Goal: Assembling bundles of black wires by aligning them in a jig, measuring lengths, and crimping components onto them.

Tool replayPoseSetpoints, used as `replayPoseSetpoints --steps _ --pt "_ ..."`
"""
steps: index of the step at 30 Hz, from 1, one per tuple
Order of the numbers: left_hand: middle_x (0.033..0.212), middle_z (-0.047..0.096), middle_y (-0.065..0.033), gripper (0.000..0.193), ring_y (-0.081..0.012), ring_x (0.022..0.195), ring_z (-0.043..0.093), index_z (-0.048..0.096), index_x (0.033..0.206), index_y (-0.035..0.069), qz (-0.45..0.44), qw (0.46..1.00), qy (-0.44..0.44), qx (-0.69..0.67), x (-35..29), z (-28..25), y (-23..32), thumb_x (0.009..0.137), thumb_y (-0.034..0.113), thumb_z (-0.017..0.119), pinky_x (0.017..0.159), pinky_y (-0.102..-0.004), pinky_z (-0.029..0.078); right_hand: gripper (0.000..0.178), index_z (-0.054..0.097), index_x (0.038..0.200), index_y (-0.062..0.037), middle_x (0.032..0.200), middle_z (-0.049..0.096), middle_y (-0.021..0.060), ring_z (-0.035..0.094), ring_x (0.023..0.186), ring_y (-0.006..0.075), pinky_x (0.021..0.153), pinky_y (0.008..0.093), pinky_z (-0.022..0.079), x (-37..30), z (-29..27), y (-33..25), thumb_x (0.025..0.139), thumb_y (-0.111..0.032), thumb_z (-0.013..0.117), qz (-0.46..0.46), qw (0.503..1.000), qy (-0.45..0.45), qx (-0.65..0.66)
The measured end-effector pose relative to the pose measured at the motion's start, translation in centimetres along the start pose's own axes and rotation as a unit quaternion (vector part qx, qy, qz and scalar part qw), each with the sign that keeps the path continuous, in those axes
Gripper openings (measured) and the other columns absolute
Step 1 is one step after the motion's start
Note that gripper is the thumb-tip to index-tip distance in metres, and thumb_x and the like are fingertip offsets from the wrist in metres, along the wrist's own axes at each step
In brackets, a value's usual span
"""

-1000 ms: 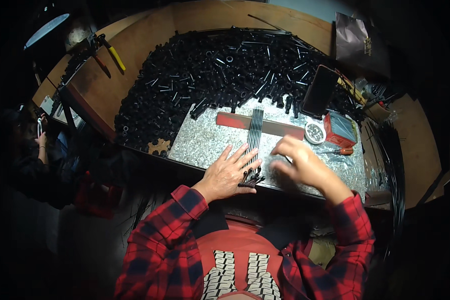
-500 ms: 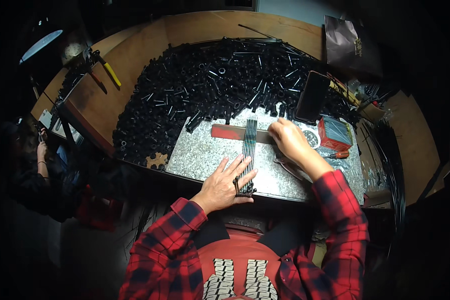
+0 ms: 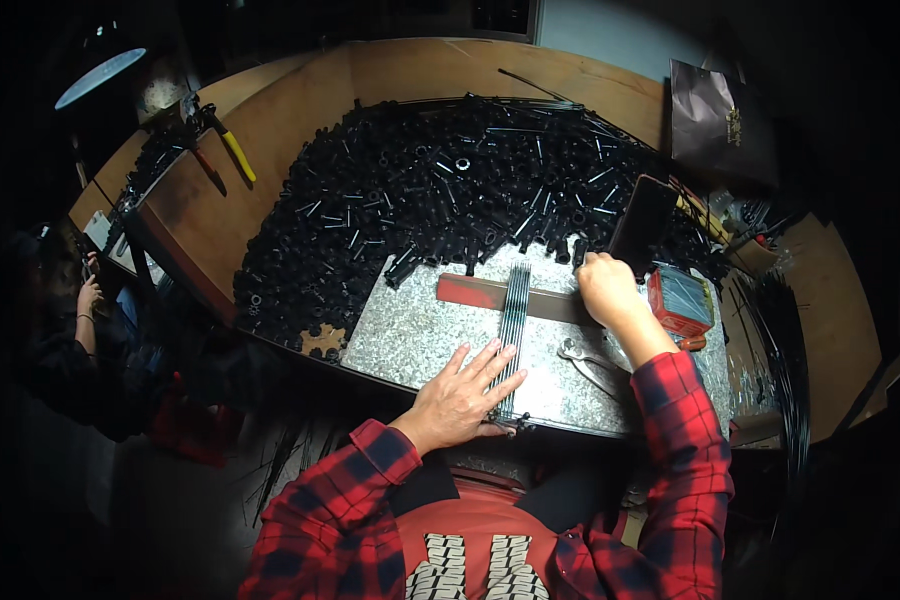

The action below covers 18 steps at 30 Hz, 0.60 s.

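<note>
My left hand (image 3: 464, 393) lies flat with fingers spread on the speckled stone slab (image 3: 415, 330), its fingertips pressing the near end of a row of thin dark rods (image 3: 513, 320). The rods lie side by side across a red-brown bar (image 3: 472, 292). My right hand (image 3: 606, 287) has reached to the far right of the slab, fingers curled down beside a dark phone (image 3: 642, 222) and the edge of a large heap of small black tubes (image 3: 440, 190). Whether it grips anything is hidden.
Pliers (image 3: 582, 362) lie on the slab by my right forearm. A red box (image 3: 681, 300) sits at the right. Yellow-handled tools (image 3: 232, 152) lie at the far left of the wooden bench. Another person (image 3: 75, 320) stands at the left. A dark bag (image 3: 715, 120) stands at the back right.
My right hand moved away from the near end of the rods, up and right toward the phone and the heap. My left hand stayed on the rods.
</note>
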<state>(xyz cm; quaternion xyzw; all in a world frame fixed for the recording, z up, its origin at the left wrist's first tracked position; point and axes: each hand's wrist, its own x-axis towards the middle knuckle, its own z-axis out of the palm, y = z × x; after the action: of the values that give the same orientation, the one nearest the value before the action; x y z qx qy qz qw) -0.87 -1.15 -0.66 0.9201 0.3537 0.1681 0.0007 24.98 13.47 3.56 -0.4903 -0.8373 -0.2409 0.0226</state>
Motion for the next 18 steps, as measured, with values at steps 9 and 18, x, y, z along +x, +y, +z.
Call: replayPoseSetpoints --steps 9,18 --pt "0.148 0.035 -0.0151 0.085 -0.0323 0.137 0.033 0.041 0.141 0.016 -0.001 1.000 0.009 -0.010 -0.2 0.4 -0.1 0.070 0.052 0.072 0.108 -0.0520 0.029 0.006 0.065 0.071 -0.0051 0.077 0.056 0.0118 0.061 0.081 0.0305 0.069 0.0398 0.051 2.9 0.7 -1.4 0.074 -0.008 0.061 0.019 0.972 0.112 0.205" --pt "0.147 0.036 -0.0154 0.079 -0.0329 0.137 0.032 0.044 0.139 0.015 -0.002 1.000 0.010 -0.013 -0.3 0.6 0.0 0.075 0.055 0.068 0.108 -0.0524 0.029 0.009 0.064 0.071 -0.0037 0.082 0.060 0.0115 0.061 0.085 0.0280 0.069 0.0374 0.053 -0.4 0.7 1.1 0.073 -0.008 0.055 0.011 0.988 0.130 0.087"
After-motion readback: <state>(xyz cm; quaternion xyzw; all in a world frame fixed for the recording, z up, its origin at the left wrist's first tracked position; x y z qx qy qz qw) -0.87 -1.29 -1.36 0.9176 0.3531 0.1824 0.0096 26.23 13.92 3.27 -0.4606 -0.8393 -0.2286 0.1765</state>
